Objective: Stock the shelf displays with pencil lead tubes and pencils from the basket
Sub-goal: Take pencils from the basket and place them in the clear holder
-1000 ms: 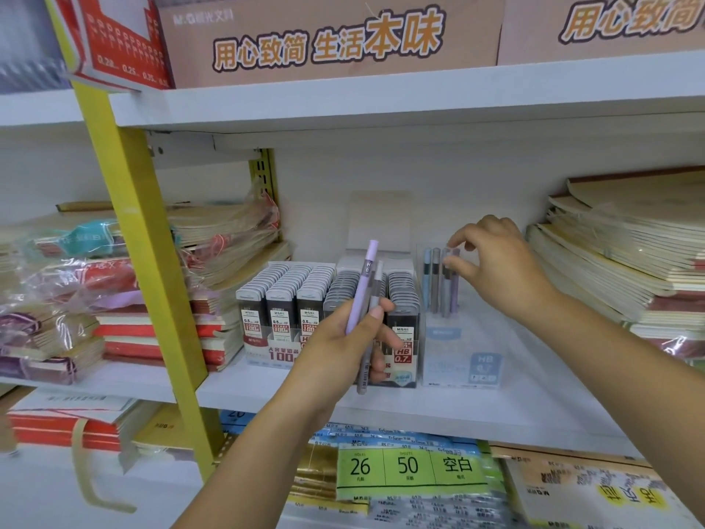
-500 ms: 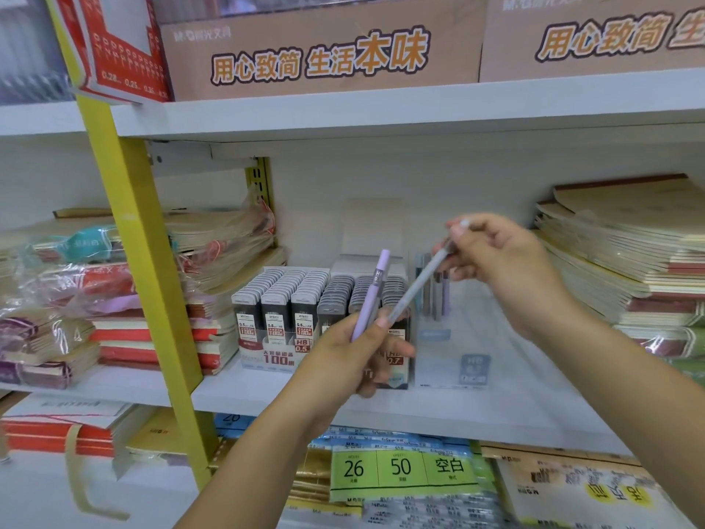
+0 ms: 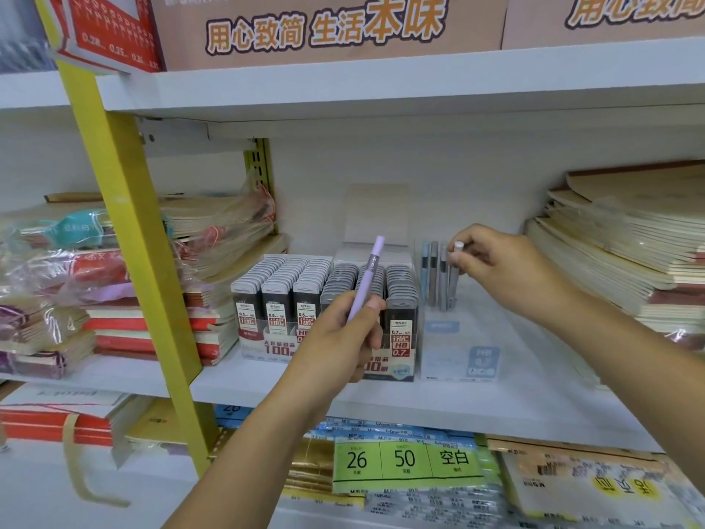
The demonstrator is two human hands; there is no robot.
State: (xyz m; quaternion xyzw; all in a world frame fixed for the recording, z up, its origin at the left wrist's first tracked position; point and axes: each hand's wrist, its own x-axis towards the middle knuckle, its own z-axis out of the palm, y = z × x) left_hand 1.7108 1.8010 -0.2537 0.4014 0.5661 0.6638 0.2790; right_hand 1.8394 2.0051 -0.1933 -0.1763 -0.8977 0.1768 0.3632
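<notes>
Your left hand [image 3: 339, 337] has its grip closed round a lilac mechanical pencil [image 3: 368, 278], held tilted with its cap up in front of the lead tube packs [image 3: 400, 295]. Your right hand [image 3: 496, 267] pinches the white-capped top of a grey pencil [image 3: 453, 284]. It stands with three other pencils [image 3: 433, 274] at the back of the clear display box [image 3: 457, 360] on the white shelf [image 3: 534, 395].

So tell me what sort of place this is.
Probably a stationery shop aisle. A white shelf carries display boxes of pencil lead tubes with printed front labels, notebooks lie stacked beside them, and a green pack label shows below.
</notes>
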